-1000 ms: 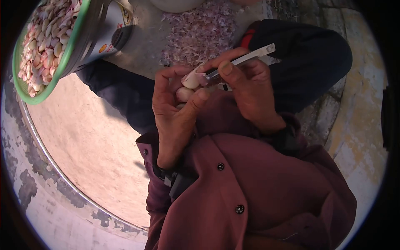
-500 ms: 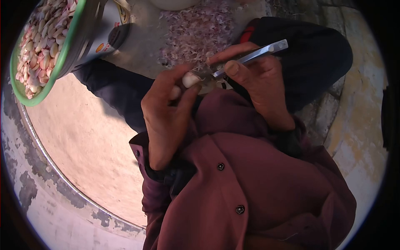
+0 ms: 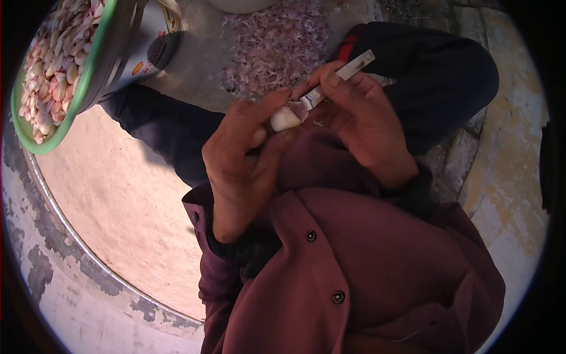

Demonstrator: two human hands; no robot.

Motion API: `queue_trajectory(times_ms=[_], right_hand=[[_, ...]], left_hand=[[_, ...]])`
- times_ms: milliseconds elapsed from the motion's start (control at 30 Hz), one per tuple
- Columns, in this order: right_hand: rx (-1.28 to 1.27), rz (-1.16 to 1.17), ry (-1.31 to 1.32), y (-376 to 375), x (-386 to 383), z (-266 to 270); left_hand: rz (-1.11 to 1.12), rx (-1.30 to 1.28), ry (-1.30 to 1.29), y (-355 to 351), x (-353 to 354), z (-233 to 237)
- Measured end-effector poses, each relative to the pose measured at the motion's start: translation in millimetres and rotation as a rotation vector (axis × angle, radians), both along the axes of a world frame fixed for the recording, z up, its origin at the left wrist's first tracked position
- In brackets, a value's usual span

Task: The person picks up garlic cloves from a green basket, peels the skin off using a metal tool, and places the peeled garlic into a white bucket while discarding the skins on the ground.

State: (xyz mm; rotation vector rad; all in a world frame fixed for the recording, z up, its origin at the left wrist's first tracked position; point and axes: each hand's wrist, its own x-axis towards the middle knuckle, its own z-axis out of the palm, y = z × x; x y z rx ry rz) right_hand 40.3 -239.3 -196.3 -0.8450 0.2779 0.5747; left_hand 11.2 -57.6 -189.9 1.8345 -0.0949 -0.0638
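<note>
My left hand (image 3: 244, 150) pinches a pale garlic clove (image 3: 285, 120) between thumb and fingers. A second pale clove (image 3: 258, 137) is tucked deeper among its fingers, partly hidden. In my right hand (image 3: 365, 115) is a slim flat metal knife (image 3: 354, 65), gripped between thumb and fingers with its handle pointing up and away. Its front end touches a thin strip of purplish skin (image 3: 299, 109) at the clove's tip. The fingers of the right hand partly cover the blade.
A green-rimmed basket (image 3: 88, 76) of garlic cloves (image 3: 59, 71) stands at upper left, beside a printed white bucket (image 3: 138, 59). Garlic skins (image 3: 277, 44) lie heaped on the ground ahead, below a pale round container (image 3: 244, 5). My dark-trousered legs (image 3: 430, 82) frame both sides.
My right hand has tilted the knife more upright and drawn it slightly left. The clove has turned in my left hand, showing a smooth white side, with skin now lifted at its tip.
</note>
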Motion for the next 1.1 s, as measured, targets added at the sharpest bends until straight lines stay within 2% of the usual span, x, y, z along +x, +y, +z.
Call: queue_trajectory(times_ms=[33, 100, 133, 200, 233, 300, 333, 400, 467, 533, 600, 667, 733, 767, 833, 900, 967, 1033, 1100], right_hand=[[0.0, 0.001, -0.002, 1.5, 0.8, -0.8], [0.175, -0.058, 0.2, 5.5, 0.8, -2.8], [0.175, -0.06, 0.199, 2.5, 1.5, -10.7], [-0.041, -0.195, 0.104, -5.2, 1.6, -30.2], [-0.034, -0.192, 0.102, -5.7, 0.9, -32.7], [-0.282, -0.259, -0.119, -4.0, 2.0, -32.8], [-0.281, -0.267, -0.116, -2.7, 0.8, -28.2], [-0.326, -0.126, -0.214, 0.5, 1.7, -14.2], [-0.251, -0.108, -0.23, 8.1, -1.4, -10.5], [-0.178, -0.09, -0.255, 11.7, -1.4, -9.0], [-0.064, -0.076, -0.204, 13.2, -3.4, -9.9], [-0.086, -0.094, -0.245, 12.3, -4.2, -13.3], [-0.111, -0.111, -0.286, 11.7, -5.4, -17.6], [-0.129, -0.125, -0.263, 11.8, -6.4, -19.6], [-0.14, -0.136, -0.244, 11.9, -5.8, -24.2], [-0.301, -0.188, -0.328, 8.5, -3.2, -32.1], [-0.279, -0.219, -0.271, 4.0, -1.3, -43.5], [-0.254, -0.25, -0.237, -0.6, 2.4, -51.2], [-0.311, -0.185, -0.236, 0.4, 1.2, -49.3]], left_hand=[[0.001, 0.0, -0.002, -2.0, -2.2, -2.5], [0.194, -0.625, 0.248, -5.3, -8.3, -6.7], [0.192, -0.625, 0.247, -5.1, -6.9, -5.6], [0.261, -0.926, 0.272, -3.6, -4.8, 0.4], [0.265, -0.832, 0.313, -1.9, -1.8, 4.9], [0.281, -0.756, 0.367, 0.3, 0.5, 7.6], [0.289, -0.684, 0.431, 0.5, 0.3, 8.6], [0.266, -0.656, 0.421, -1.7, 2.1, 7.8], [0.252, -0.627, 0.415, -5.2, 1.0, 7.0], [0.147, -0.752, 0.348, -10.8, 1.4, 4.6], [0.093, -0.716, 0.359, -10.0, 1.1, 0.6], [0.043, -0.677, 0.37, -9.0, 0.6, -2.7], [-0.024, -0.881, 0.423, -9.3, 0.8, -6.3], [-0.026, -0.88, 0.423, -8.8, 0.9, -10.2], [-0.197, -1.454, 0.589, -5.6, 2.0, -16.4], [-0.177, -1.458, 0.591, -5.7, 2.2, -11.7], [-0.22, -1.532, 0.522, -4.4, 12.1, -5.5], [-0.121, -1.469, 0.42, -1.7, 35.0, 11.9], [-0.142, -1.455, 0.299, 8.4, 73.0, 33.2]])
